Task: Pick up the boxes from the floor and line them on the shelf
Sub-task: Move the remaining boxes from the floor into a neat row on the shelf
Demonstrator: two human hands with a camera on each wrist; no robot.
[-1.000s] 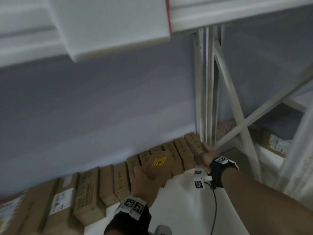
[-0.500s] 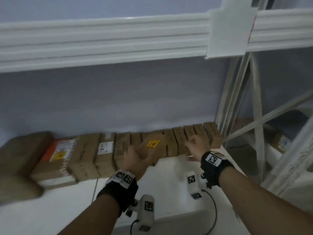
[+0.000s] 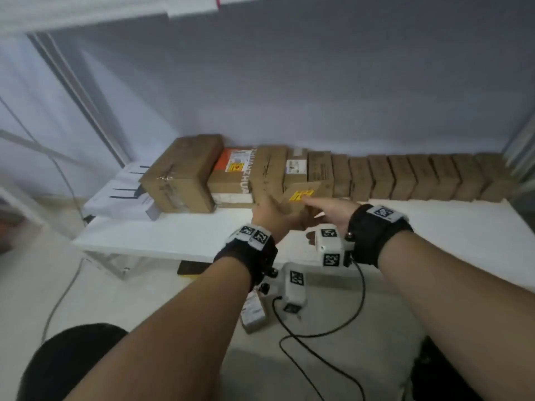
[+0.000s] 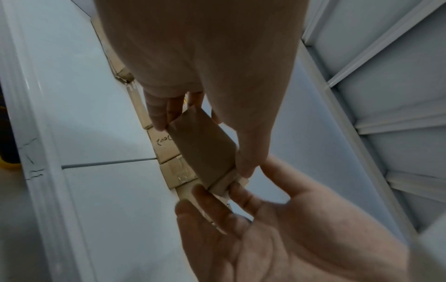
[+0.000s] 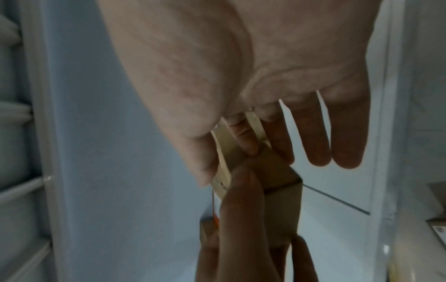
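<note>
A small brown box with a yellow label (image 3: 298, 195) (image 4: 205, 152) (image 5: 282, 200) is held tilted just in front of the row of boxes (image 3: 405, 178) on the white shelf (image 3: 434, 227). My left hand (image 3: 275, 209) (image 4: 200, 145) grips it between fingers and thumb. My right hand (image 3: 327, 206) (image 5: 228, 166) has reached across from the right; its thumb and forefinger pinch the box's near end, and the other fingers stay straight. The held box hides the lower part of the row behind it.
A large carton (image 3: 185, 175) and an orange-labelled parcel (image 3: 234, 169) stand at the row's left end, beside a flat white box (image 3: 121, 192). On the floor below lie another small box (image 3: 253, 311) and a black cable (image 3: 318, 337). White shelf posts rise at both ends.
My left hand carried the labelled box leftward along the row. My right hand left the right end of the row and came over to pinch the box.
</note>
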